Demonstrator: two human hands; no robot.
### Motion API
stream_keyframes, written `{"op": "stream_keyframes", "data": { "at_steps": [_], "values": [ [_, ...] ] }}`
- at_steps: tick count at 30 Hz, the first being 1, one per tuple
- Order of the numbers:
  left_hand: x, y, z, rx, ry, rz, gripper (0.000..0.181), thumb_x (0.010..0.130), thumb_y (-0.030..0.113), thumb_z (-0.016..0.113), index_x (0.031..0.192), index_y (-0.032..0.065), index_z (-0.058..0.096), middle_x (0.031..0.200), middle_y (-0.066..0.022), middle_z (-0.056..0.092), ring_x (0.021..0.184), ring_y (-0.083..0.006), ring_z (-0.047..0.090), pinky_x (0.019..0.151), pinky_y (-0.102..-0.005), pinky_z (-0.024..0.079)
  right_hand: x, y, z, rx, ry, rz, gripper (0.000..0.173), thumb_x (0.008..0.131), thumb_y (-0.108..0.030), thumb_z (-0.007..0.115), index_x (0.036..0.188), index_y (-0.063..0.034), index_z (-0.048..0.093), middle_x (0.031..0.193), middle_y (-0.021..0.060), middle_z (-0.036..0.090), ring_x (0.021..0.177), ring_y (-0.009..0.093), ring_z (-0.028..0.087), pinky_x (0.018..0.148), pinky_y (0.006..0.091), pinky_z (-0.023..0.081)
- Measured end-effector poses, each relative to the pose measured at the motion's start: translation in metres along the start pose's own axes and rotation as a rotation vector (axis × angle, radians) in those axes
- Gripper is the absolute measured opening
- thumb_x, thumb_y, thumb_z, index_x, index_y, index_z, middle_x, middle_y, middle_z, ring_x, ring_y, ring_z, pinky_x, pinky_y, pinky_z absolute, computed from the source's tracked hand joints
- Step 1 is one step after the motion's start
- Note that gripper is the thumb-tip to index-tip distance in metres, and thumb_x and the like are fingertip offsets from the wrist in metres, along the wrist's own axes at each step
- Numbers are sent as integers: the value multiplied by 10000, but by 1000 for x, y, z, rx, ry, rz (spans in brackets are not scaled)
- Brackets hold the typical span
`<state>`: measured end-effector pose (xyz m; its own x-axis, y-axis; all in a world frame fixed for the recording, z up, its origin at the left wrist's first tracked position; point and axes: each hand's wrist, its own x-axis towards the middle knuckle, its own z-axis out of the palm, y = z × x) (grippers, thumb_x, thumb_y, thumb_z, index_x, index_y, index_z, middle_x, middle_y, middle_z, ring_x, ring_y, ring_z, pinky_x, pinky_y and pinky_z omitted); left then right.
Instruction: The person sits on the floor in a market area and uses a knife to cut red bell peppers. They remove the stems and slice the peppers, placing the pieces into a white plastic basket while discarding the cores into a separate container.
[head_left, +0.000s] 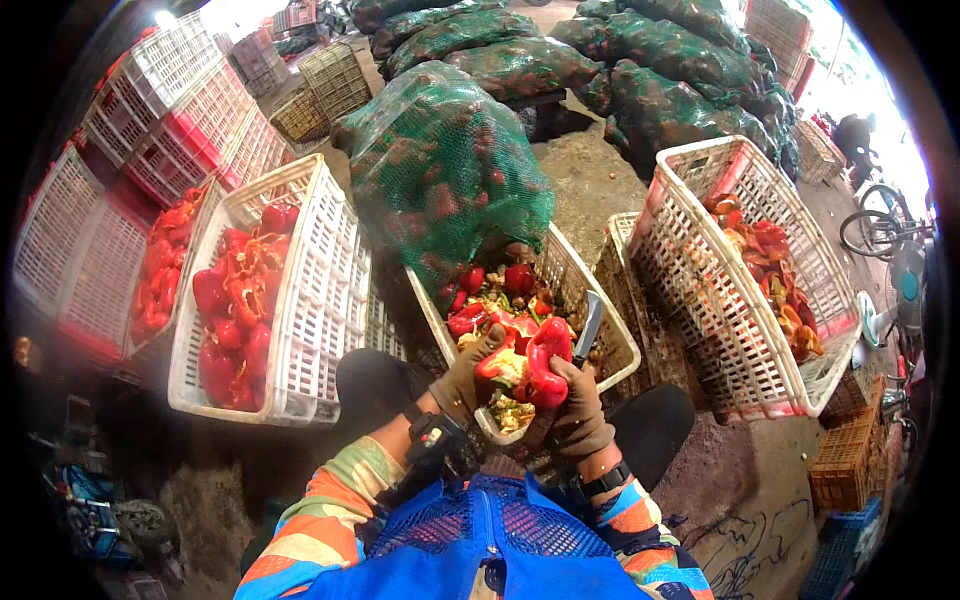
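My gloved left hand (466, 379) and gloved right hand (581, 412) hold a red bell pepper (549, 360) that is split open, its pale seed core (510, 367) showing between them. A knife with a short curved blade (590, 322) also sits in my right hand, its tip pointing up and away from me. Below the pepper is a white plastic crate (626, 360) holding whole red peppers (519, 280), cores and scraps. A green mesh sack (450, 165) full of peppers leans over the crate's far end, its mouth hanging down into it.
At left, a tilted white crate (300, 300) contains opened red peppers; more crates (187, 97) are stacked behind. Another tilted crate (720, 300) at right holds pepper pieces. Filled green sacks (675, 105) lie piled ahead. A bicycle (874, 225) and a fan (907, 285) stand far right.
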<state>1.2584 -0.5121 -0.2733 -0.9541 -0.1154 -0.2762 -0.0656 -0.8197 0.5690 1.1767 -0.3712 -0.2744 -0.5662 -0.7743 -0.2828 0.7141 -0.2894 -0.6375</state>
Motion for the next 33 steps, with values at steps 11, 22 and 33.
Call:
{"op": "stream_keyframes", "data": {
  "at_steps": [11,22,33],
  "values": [
    [55,2,-80,72,346,139,491,855,427,568,1192,80,481,1098,-45,594,939,-159,613,728,-318,545,60,-12,-36,-511,389,-398,177,746,-78,704,895,-48,612,735,30,614,519,89,530,479,207,449],
    [45,12,-28,270,479,423,315,837,322,644,992,51,607,856,28,597,735,-48,535,635,-209,434,40,-3,11,-1660,45,-929,527,642,-64,707,1144,-44,546,1065,170,607,938,308,617,739,349,526],
    [16,0,-31,722,185,576,281,880,308,578,983,47,588,851,0,591,737,-73,538,681,-249,466,25,4,23,-1063,-311,-536,546,628,135,634,1145,-17,545,1083,75,594,918,115,582,790,247,472]
  ]
}}
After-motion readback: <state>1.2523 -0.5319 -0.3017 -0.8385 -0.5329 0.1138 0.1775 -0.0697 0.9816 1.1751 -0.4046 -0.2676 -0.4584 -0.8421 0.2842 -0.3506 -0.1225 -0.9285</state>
